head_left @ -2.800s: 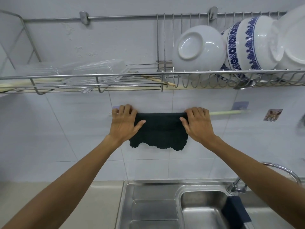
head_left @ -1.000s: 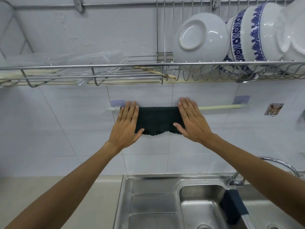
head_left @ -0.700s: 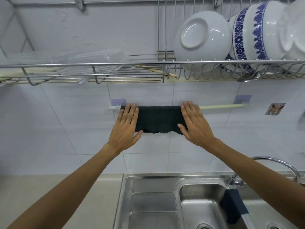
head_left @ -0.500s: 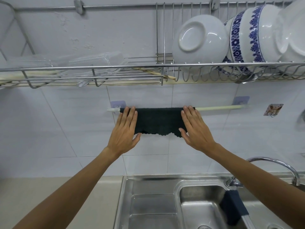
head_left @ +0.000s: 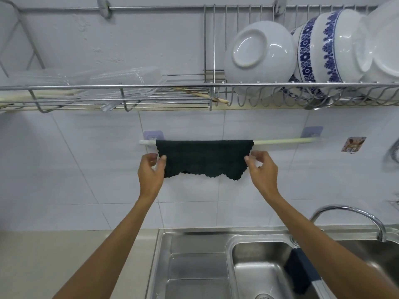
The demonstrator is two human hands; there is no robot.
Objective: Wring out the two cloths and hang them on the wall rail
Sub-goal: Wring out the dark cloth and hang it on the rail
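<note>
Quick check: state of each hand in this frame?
Left hand: grip pinching the left edge of the dark cloth draped over the wall rail.
Right hand: fingers at the cloth's right edge; contact cannot be told.

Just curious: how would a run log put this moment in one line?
dark green cloth draped on pale wall rail | left hand, right hand at edges | second cloth in sink

Two cloths (head_left: 204, 158) (head_left: 299, 272); two hands (head_left: 151, 171) (head_left: 261, 171)
</note>
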